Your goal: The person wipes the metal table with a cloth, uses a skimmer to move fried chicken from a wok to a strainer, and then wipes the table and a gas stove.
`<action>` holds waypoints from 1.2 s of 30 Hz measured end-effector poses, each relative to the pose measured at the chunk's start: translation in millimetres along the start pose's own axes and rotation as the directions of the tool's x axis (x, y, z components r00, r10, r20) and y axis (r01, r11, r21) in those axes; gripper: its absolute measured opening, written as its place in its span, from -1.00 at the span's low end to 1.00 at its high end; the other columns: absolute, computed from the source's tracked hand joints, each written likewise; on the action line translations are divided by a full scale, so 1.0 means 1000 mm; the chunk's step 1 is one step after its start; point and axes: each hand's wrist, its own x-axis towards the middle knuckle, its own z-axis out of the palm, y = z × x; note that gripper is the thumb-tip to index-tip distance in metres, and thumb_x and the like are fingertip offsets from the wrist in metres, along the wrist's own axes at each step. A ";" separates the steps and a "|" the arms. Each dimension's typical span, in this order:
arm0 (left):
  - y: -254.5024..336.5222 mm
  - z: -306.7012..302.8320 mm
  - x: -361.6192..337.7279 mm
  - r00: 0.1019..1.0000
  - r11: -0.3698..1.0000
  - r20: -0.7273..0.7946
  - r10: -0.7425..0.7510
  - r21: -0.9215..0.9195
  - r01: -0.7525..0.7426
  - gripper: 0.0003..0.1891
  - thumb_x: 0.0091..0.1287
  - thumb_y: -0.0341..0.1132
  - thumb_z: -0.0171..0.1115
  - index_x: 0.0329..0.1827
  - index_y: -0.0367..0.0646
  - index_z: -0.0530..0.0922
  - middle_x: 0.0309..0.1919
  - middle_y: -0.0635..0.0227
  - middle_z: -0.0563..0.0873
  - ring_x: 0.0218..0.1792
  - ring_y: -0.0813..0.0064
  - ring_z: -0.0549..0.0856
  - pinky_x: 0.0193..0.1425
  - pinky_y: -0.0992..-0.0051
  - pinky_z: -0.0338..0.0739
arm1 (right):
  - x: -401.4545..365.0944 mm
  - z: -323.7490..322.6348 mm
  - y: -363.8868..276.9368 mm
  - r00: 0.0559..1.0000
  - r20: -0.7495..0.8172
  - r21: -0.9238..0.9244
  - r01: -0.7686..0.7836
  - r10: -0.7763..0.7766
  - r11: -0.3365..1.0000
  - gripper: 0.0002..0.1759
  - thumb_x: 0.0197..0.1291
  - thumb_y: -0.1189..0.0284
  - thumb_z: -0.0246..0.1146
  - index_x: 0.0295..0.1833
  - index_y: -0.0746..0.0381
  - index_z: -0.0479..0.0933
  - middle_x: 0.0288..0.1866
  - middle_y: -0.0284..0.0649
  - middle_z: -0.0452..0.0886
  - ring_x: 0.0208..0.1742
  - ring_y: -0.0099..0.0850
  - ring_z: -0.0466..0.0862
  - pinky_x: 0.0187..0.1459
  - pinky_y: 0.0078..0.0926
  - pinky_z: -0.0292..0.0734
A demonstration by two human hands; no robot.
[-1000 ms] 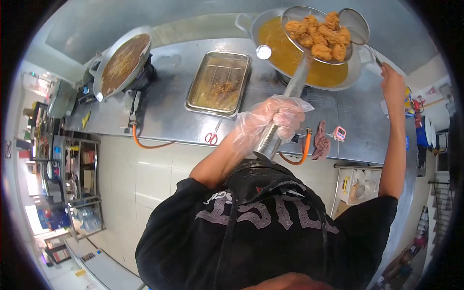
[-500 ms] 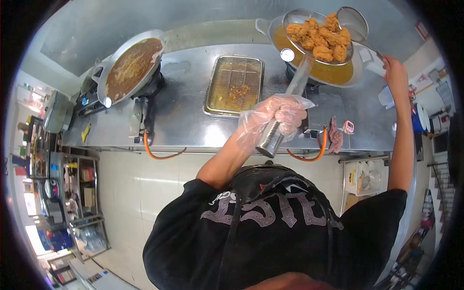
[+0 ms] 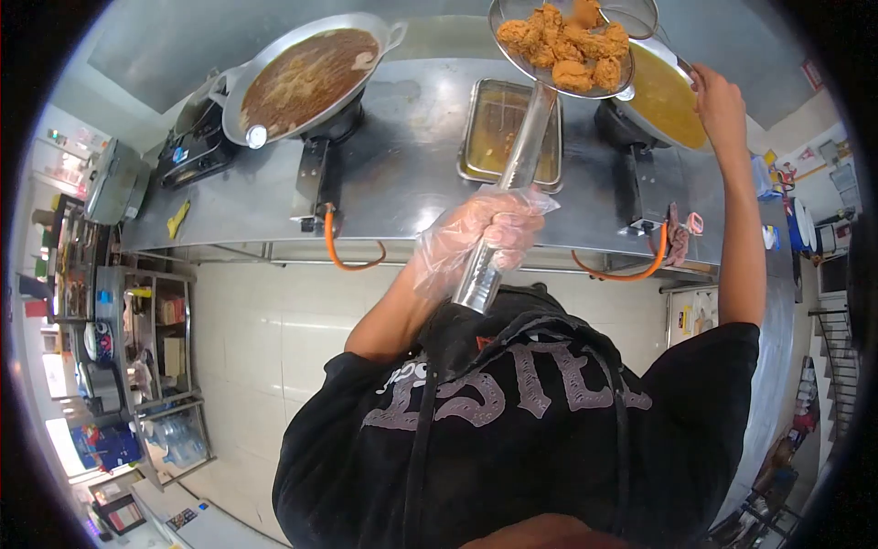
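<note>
Pieces of craggy golden-brown fried food (image 3: pixel 569 77) lie in a round steel strainer (image 3: pixel 521 69) above the metal worktop's (image 3: pixel 402 156) far edge; the plastic-gloved left hand (image 3: pixel 494 229) clenches its thick handle, the bare right hand (image 3: pixel 722 105) a wire-mesh skimmer's (image 3: pixel 633 16).

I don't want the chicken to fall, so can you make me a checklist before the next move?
1. Left hand gripping the big strainer: ok.
2. Chicken inside the big strainer: ok.
3. Right hand gripping the small strainer: ok.
4. Right hand gloved: not ok, it looks bare.
5. Big strainer lined up over the tray: cannot tell.
6. Oil finished dripping: cannot tell.
</note>
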 end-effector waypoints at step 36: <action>-0.051 -0.232 0.010 0.893 0.969 -0.387 0.229 0.000 -0.248 -0.84 0.42 -0.40 -0.08 0.01 -0.12 0.37 -0.61 0.58 0.31 -0.67 0.73 0.31 -0.65 0.68 0.28 | -0.029 0.119 -0.013 0.771 0.521 0.787 -0.600 0.365 0.145 -0.60 0.36 0.36 0.06 0.12 0.47 0.44 -0.21 -0.04 0.68 -0.43 -0.46 0.68 -0.39 -0.65 0.61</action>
